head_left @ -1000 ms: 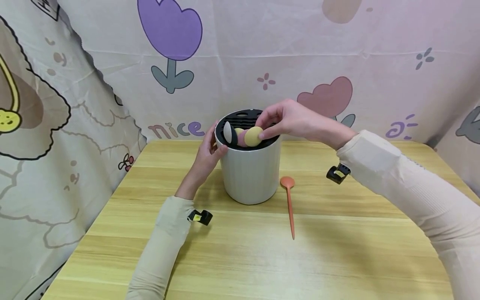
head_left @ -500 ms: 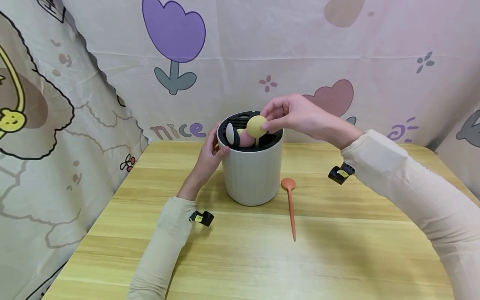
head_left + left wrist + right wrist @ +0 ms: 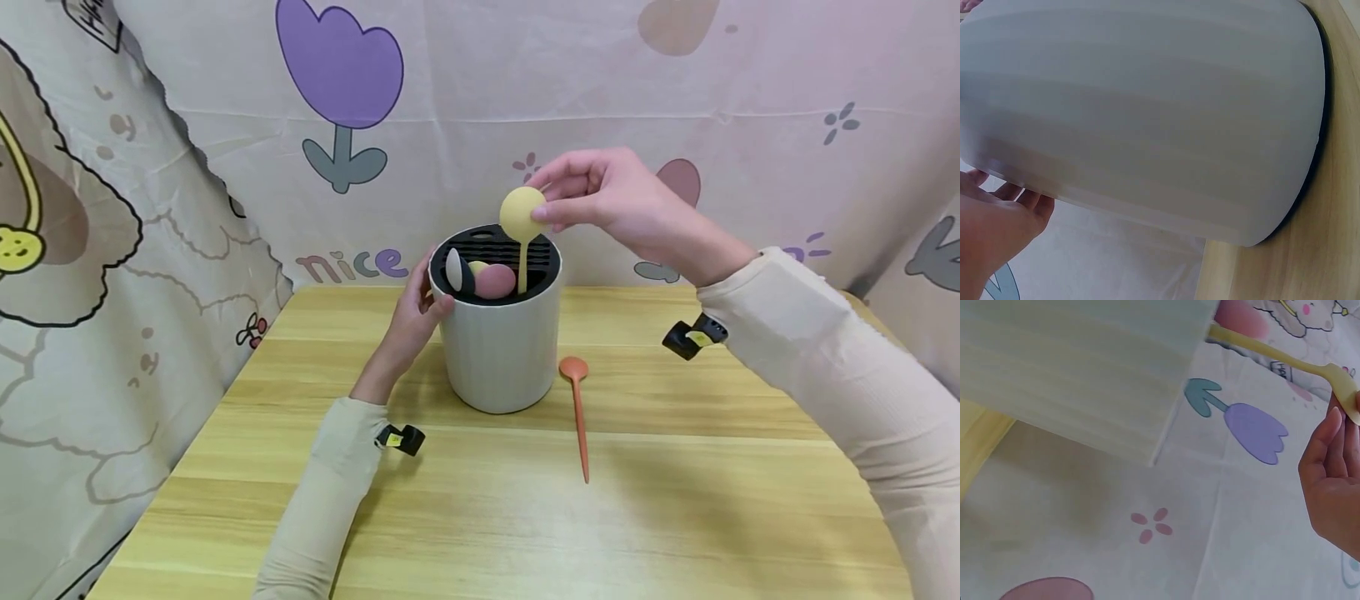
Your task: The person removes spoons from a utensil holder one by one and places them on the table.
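Note:
A white cylindrical utensil holder (image 3: 501,358) with a black slotted top (image 3: 495,242) stands on the table. My left hand (image 3: 416,312) holds its left side near the rim, thumb at the front and fingers behind; the left wrist view shows this hand (image 3: 1004,228) against the wall. Above the holder, my right hand (image 3: 611,200) pinches a yellow spoon (image 3: 522,215) by its bowl. The spoon's handle points down, its lower end hidden inside the holder. A pink spoon (image 3: 495,282), a black-and-white utensil head (image 3: 459,271) and a partly hidden yellow one sit in the top.
An orange spoon (image 3: 576,392) lies on the wooden table (image 3: 480,517), just right of the holder. Behind the table hangs a patterned cloth (image 3: 465,100), with more cloth at the left side.
My right hand has raised the yellow spoon from beside the pink spoon, so more of its handle now shows above the holder. The left hand has stayed on the holder.

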Tool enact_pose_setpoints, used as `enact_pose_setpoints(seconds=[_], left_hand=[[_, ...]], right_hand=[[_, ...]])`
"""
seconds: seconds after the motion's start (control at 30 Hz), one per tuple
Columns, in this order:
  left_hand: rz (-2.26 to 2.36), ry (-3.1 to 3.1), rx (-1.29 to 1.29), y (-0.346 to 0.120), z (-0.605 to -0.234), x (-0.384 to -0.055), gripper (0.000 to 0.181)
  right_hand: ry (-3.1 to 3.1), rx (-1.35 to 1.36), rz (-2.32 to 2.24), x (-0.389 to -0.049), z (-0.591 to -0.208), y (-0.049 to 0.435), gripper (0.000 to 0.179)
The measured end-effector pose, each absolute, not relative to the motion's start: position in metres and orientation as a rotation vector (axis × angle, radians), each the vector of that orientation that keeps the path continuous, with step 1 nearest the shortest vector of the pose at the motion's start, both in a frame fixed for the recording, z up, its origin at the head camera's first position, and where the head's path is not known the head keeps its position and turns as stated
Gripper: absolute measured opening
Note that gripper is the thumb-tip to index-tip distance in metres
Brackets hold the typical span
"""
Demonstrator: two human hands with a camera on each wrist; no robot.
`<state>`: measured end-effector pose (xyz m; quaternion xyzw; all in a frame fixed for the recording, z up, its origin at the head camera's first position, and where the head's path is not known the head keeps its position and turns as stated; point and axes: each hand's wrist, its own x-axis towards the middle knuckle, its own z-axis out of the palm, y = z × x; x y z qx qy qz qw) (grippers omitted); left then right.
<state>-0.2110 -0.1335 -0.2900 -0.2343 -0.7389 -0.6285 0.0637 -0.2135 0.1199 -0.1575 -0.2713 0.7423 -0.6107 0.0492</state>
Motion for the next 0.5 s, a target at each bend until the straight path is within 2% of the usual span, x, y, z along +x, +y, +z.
enact_pose_setpoints(seconds=[0.5], left_hand=[[-1.918, -2.201, -0.721, -0.132, -0.294, -0.212, 0.115]], right_hand=[[2.069, -0.981, -2.250, -0.205, -0.144, 0.120, 0.030]])
